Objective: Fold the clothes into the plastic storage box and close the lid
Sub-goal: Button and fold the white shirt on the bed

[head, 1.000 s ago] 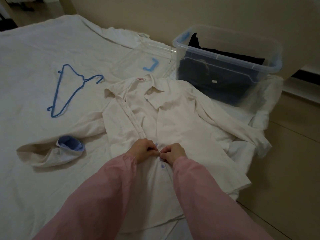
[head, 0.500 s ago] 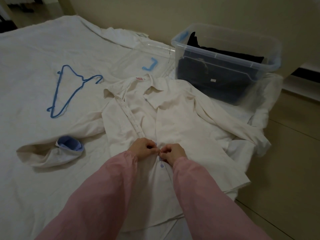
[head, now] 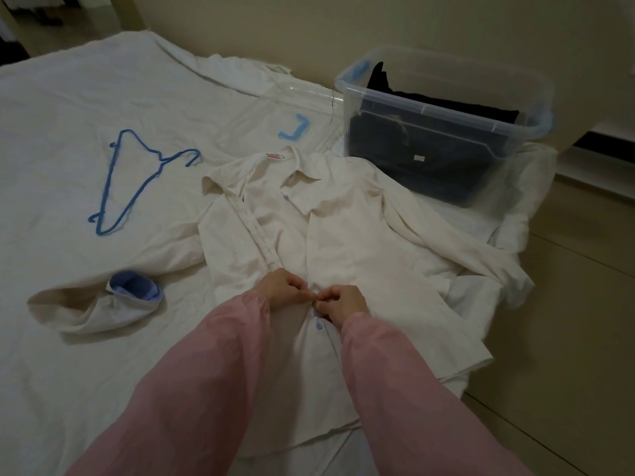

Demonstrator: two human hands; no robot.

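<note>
A cream white shirt [head: 357,242] lies front-up on the white bed sheet, collar toward the far side, its upper front open. My left hand [head: 285,288] and my right hand [head: 342,304] meet at the shirt's button strip near the middle, fingers curled and pinching the two front edges together. A blue button shows just below my right hand. The shirt's left sleeve, with a blue-lined cuff [head: 135,290], stretches out to the left. The clear plastic storage box [head: 515,132] stands at the far right with dark clothes inside. Its clear lid [head: 302,108] with a blue latch lies flat left of the box.
A blue wire hanger [head: 137,180] lies on the sheet at the left. The bed's right edge drops to a beige floor [head: 567,338]. A wall runs behind the box.
Both hands stay at the same spot on the button strip, with only slight finger movement. The view has shifted a little.
</note>
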